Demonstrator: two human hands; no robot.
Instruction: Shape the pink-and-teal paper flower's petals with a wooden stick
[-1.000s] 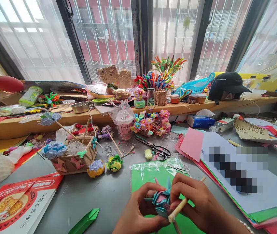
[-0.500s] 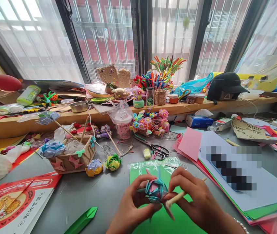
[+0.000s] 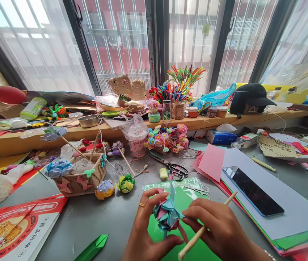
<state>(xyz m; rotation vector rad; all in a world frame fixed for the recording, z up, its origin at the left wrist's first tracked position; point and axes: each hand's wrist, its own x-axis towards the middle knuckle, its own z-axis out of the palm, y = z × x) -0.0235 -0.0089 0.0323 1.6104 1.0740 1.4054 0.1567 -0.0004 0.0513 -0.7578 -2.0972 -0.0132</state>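
A blue and pink folded paper flower (image 3: 168,214) is gripped by my left hand (image 3: 150,226), fingers behind it and thumb below. At the flower's right side, my right hand (image 3: 215,221) pinches the tip of a blue petal between thumb and fingertips. That same hand also holds a pale wooden stick (image 3: 193,243), which slants across it from lower left to upper right. Below the hands lies a green paper sheet (image 3: 182,192) in a clear sleeve. Small scissors (image 3: 204,191) rest at the sheet's upper right.
Finished paper flowers (image 3: 126,183) sit beside a decorated cardboard box (image 3: 81,181). Black-handled scissors (image 3: 177,169) lie beyond the green sheet. On the right, a phone (image 3: 254,190) rests on a stack of coloured paper (image 3: 292,203). A folded green strip (image 3: 92,248) lies at front left.
The flower has turned and moved slightly left and down in my left hand. My right hand now pinches a blue petal, and the stick's near end has dropped lower.
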